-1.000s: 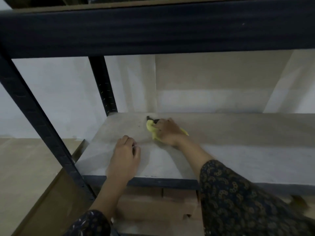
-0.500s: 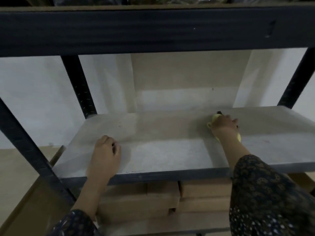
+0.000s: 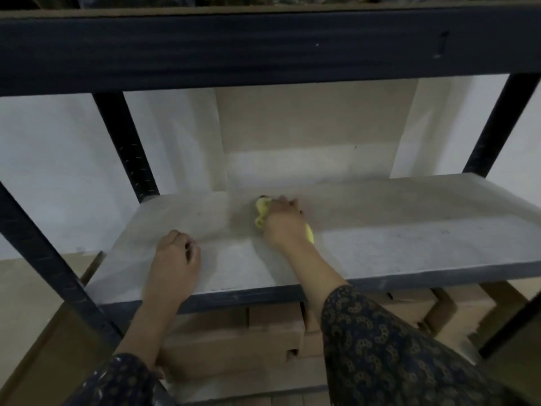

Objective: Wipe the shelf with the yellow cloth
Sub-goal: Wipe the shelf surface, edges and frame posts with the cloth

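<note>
right hand (image 3: 285,225) sits on the yellow cloth (image 3: 261,213), approx mid-shelf & toward the back, nearer the rear wall than the front lip. its fingers (image 3: 288,204) are curled down over the cloth & bunched close together, gripping it & pressing it onto the grey shelf (image 3: 395,244). cloth is crumpled, w/ a lump poking out left of the hand & a small bit showing on the right by the wrist; the rest is hidden under the palm. a small dark bit shows at the cloth's far tip, can't tell what it is. left hand (image 3: 175,266) rests on the shelf near the front edge, left of the right hand & well apart from the cloth; its fingers (image 3: 187,248) are curled under into a loose fist, holding nothing. both forearms reach in from below, w/ dark patterned sleeves (image 3: 380,347). shelf board sits in a black metal frame: upright posts (image 3: 126,148) at back left & back right, another at front left, & a wide dark beam (image 3: 263,51) across the top carrying the next level up. cardboard boxes (image 3: 234,344) are stacked under the shelf. pale wall (image 3: 292,127) behind.
</note>
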Demonstrator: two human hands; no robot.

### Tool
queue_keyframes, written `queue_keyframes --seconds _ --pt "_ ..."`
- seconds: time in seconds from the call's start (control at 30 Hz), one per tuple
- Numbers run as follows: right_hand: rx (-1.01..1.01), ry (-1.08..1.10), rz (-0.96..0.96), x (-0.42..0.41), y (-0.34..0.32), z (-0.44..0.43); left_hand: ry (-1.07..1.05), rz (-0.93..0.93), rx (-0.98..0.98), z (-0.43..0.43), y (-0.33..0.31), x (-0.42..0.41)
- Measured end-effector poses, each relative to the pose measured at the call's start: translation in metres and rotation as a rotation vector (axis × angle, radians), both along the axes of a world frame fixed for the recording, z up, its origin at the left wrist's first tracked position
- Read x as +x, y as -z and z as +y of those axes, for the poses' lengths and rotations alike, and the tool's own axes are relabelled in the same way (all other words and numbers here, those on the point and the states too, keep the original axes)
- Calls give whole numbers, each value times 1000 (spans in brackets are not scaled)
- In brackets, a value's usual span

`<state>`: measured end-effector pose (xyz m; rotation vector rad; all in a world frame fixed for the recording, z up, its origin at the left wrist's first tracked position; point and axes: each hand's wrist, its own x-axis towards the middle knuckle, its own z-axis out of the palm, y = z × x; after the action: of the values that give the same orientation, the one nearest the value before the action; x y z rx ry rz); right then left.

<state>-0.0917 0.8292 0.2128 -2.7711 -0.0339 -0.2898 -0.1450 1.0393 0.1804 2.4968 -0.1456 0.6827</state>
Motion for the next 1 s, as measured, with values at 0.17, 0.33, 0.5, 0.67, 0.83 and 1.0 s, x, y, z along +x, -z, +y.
queue_keyframes --seconds 0.17,0.33,0.5,0.67,0.83,1.0 --pt "57 461 -28 30 -6 -80 -19 -1 21 -1 2 2" --pt "46 579 107 60 5 -108 -39 13 -18 -2 3 4" --pt "-4 434 125 91 2 -76 -44 17 -30 -3 1 3" --pt "-53 159 120 99 -5 -6 -43 32 -35 -2 0 1" --pt "-37 -160 97 96 2 50 -50 46 -44 -1 -1 0" --pt "-101 -553 122 61 2 68 -58 49 -71 0 -1 2"
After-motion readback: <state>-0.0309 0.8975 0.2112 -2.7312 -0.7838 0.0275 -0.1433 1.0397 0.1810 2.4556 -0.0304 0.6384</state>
